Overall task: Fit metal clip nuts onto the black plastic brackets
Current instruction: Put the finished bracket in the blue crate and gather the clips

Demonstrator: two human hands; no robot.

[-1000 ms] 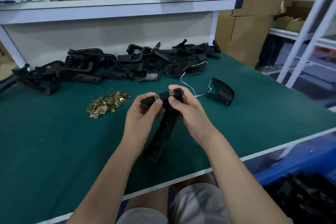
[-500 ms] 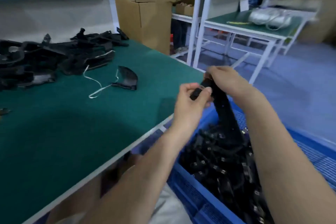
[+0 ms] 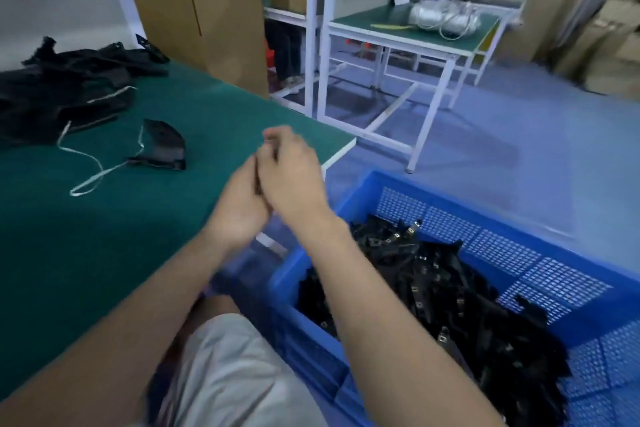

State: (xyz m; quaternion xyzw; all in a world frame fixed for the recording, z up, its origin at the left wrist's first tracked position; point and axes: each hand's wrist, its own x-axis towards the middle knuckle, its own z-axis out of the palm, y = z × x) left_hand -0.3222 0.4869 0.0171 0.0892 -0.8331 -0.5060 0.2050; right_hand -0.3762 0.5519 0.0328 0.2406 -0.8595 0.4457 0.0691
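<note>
The light is dim, flat and cool, casting a bluish tint on the floor (image 3: 519,149) beyond the blue crate (image 3: 502,246). Motion blur smears the left hand (image 3: 239,208) and right hand (image 3: 294,173) just left of the crate. It also smears the pile of brackets (image 3: 62,80) farther left. Inside the crate, clip nuts (image 3: 414,229) glint faintly and look sharper. The table frames (image 3: 437,97) behind it bow with wide-angle distortion.

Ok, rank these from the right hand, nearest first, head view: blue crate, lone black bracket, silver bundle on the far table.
1. blue crate, just below-right of the right hand.
2. lone black bracket, to its left.
3. silver bundle, far back right.
</note>
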